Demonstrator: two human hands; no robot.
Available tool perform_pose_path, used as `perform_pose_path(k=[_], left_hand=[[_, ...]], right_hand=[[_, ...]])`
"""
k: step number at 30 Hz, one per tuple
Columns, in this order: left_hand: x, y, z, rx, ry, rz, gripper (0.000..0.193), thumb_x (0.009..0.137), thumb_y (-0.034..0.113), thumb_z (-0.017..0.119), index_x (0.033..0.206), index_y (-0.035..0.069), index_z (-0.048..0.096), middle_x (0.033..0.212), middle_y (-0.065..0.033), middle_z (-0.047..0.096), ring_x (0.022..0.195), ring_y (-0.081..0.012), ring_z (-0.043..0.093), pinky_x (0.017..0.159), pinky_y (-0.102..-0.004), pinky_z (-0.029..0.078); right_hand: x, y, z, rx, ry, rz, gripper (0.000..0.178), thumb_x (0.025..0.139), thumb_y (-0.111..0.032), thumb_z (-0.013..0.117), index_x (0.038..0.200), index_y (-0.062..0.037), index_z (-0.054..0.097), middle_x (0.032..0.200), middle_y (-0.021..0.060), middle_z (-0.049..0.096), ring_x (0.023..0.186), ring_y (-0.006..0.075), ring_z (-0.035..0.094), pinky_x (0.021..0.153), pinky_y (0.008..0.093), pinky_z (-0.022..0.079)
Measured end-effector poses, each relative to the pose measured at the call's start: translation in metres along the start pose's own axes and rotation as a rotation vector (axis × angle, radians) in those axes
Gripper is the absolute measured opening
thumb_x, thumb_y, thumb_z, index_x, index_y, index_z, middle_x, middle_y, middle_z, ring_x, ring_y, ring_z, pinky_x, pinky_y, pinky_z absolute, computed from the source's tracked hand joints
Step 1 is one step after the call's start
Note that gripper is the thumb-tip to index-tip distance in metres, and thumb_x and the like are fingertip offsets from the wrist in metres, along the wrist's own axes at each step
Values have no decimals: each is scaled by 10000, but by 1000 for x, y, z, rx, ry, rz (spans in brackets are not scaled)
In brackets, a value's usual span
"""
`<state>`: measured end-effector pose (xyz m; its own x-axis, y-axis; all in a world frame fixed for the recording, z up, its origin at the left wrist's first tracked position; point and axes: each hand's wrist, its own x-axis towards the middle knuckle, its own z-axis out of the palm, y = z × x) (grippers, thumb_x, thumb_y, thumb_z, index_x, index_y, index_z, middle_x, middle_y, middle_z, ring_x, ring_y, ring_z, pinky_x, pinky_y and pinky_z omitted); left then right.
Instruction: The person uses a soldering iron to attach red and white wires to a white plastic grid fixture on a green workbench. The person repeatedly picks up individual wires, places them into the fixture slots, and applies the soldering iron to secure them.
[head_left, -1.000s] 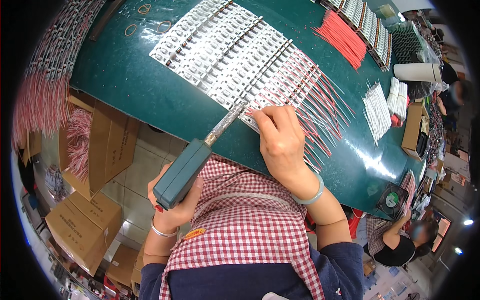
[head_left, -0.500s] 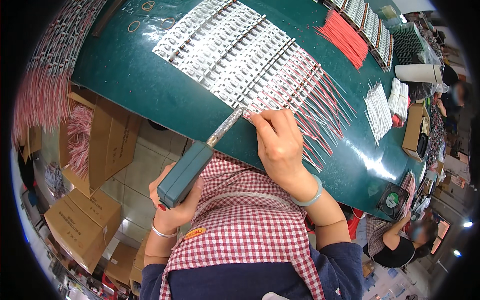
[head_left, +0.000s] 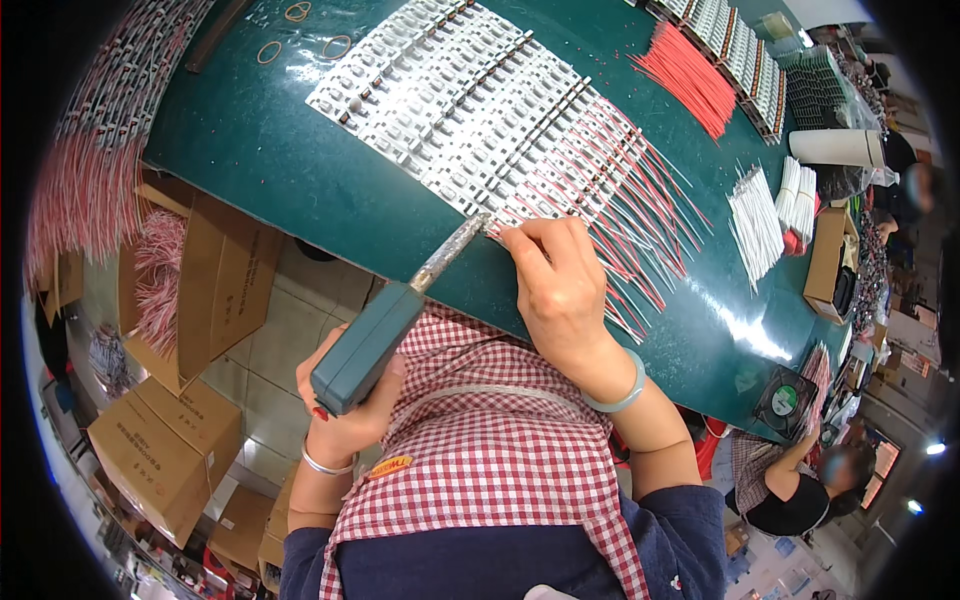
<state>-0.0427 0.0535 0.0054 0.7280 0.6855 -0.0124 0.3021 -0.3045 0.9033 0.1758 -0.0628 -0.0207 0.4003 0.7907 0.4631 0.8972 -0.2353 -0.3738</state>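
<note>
My left hand [head_left: 352,402] is wrapped round a dark green soldering gun [head_left: 368,340] with a blotchy metal barrel. Its tip meets the near corner of a panel of white circuit boards [head_left: 450,120] on the green table. Right beside that tip, my right hand [head_left: 560,285] has its thumb and fingers pinched at the panel's edge, apparently on a thin wire; the pinched end is mostly hidden by the fingers. Red and white wires [head_left: 640,215] fan out to the right from the panel's right-hand boards.
Bundles of red wires [head_left: 690,78] and white wires [head_left: 757,225] lie farther right, with a small black fan [head_left: 787,400] near the table's right end. Wired boards [head_left: 110,120] hang over the left side. Cardboard boxes [head_left: 165,455] stand below left. Another person [head_left: 800,480] sits at right.
The soldering gun's body has shifted very slightly left with my left hand, its tip staying at the panel corner. My right hand looks unmoved.
</note>
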Motion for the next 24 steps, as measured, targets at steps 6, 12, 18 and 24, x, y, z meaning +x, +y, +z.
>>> perform_pose_path(k=[6, 12, 18, 24], left_hand=[[-16, -14, -2, -110, 102, -14, 333, 788, -22, 756, 1112, -53, 686, 1007, -135, 719, 806, -179, 688, 702, -283, 543], [-4, -10, -4, -215, 91, -47, 441, 818, -61, 730, 1245, -56, 624, 1143, -136, 697, 768, -99, 615, 617, -221, 480], [44, 6, 2, -220, 114, -1, 372, 812, -31, 754, 1172, -45, 661, 1050, -110, 716, 724, -97, 618, 605, -226, 471], [114, 34, 14, -128, 103, -26, 233, 792, 43, 805, 996, -21, 711, 896, -69, 737, 742, -128, 665, 684, -272, 530]], right_hand=[[0, 0, 0, -3, -16, 7, 278, 705, 35, 680, 982, 43, 685, 901, 103, 596, 807, 257, 562, 651, 348, 490], [4, -1, -8, 26, -75, 32, 288, 697, 37, 672, 985, 39, 686, 910, 103, 603, 812, 259, 571, 646, 347, 494], [45, 26, -28, 73, 27, 15, 258, 725, 81, 667, 969, 0, 686, 865, 100, 610, 784, 270, 586, 658, 367, 500], [109, 88, -7, -7, 141, 20, 183, 758, 84, 682, 917, 0, 714, 850, 112, 623, 786, 274, 596, 694, 380, 502]])
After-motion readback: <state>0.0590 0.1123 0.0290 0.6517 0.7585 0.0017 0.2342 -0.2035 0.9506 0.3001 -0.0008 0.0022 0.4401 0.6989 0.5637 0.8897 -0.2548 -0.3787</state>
